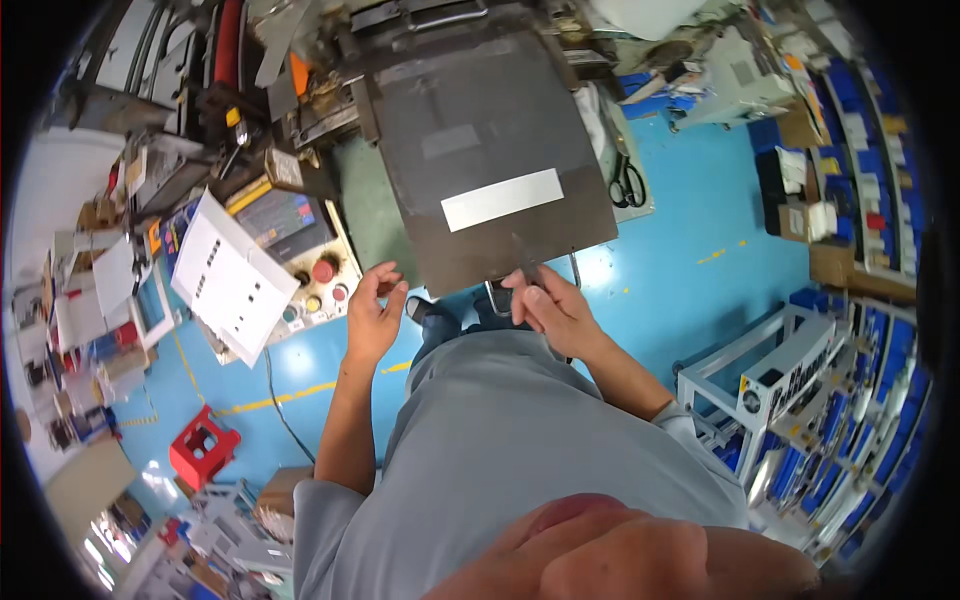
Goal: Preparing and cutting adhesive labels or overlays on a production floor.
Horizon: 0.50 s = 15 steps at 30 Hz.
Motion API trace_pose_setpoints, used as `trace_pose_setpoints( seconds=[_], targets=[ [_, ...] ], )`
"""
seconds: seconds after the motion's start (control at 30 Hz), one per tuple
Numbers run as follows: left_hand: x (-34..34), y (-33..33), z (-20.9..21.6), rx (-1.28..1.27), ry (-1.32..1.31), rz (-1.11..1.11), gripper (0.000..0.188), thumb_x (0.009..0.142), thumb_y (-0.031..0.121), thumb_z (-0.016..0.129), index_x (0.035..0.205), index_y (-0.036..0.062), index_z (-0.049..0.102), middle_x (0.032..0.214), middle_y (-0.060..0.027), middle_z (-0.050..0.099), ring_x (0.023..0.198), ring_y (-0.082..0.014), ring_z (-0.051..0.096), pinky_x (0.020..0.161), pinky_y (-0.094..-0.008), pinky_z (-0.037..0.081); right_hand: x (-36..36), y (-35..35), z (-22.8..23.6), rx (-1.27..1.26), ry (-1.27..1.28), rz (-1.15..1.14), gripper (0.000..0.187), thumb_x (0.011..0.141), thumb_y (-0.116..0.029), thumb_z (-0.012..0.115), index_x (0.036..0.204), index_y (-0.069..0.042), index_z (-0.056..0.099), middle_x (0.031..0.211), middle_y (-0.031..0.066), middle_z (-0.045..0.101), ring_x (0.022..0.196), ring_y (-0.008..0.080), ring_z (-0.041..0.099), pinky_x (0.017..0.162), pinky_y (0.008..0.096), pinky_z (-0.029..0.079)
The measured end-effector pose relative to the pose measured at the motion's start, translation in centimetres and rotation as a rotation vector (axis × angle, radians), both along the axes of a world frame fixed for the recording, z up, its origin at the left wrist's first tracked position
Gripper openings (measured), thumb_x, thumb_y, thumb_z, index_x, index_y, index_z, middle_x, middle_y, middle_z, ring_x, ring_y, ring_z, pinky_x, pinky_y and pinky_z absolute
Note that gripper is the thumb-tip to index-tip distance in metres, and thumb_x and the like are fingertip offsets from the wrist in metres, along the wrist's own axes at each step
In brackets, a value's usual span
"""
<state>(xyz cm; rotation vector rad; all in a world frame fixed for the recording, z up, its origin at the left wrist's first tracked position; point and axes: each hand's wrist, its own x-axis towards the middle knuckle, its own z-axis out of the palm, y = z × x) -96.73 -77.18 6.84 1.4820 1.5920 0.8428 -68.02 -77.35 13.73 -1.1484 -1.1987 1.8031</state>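
Note:
In front of me lies a dark, flat metal plate (490, 120) with a handle at its far end. A white rectangular strip (503, 200) rests on it, slightly slanted, close to the near edge. My right hand (556, 312) is closed round a thin, dark, pointed tool (527, 262), whose tip points over the plate's near edge; its exact kind is too blurred to tell. Off the plate's near left corner, my left hand (376, 318) hangs in the air. Its fingers are curled loosely apart from the thumb, with nothing seen between them.
At left stands a control panel (318, 290) with push buttons, partly covered by a white printed sheet (230, 275). Black-handled scissors (627, 183) lie right of the plate. A red stool (204, 447) is on the blue floor. Shelves with blue bins and a grey metal frame (760, 370) stand at right.

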Motion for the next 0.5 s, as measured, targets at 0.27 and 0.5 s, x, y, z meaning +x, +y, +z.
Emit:
trace_pose_setpoints(
  seconds=[0.27,0.5],
  targets=[
    [1.8,-2.7,0.9,0.032,-0.002,0.08,0.029,0.085,0.006,0.067,0.113,0.0017,0.059,0.095,-0.0142,0.065,0.082,-0.0258,0.067,0.071,-0.0335,0.054,4.0,2.3,-1.6,0.089,0.035,-0.061,0.028,0.104,-0.025,0.042,0.116,-0.004,0.055,0.068,0.0003,0.053,0.051,0.0033,0.035,0.045,0.0191,0.026],
    [-2.8,-7.8,-0.1,-0.014,-0.01,0.23,0.024,0.086,0.008,0.067,0.109,0.0015,0.061,0.097,-0.0142,0.066,0.085,-0.0281,0.066,0.074,-0.034,0.055,-0.2,3.7,0.3,0.159,0.001,0.001,0.028,0.103,-0.025,0.042,0.117,-0.004,0.054,0.07,0.002,0.053,0.051,0.0043,0.034,0.046,0.0191,0.027]
  ],
)
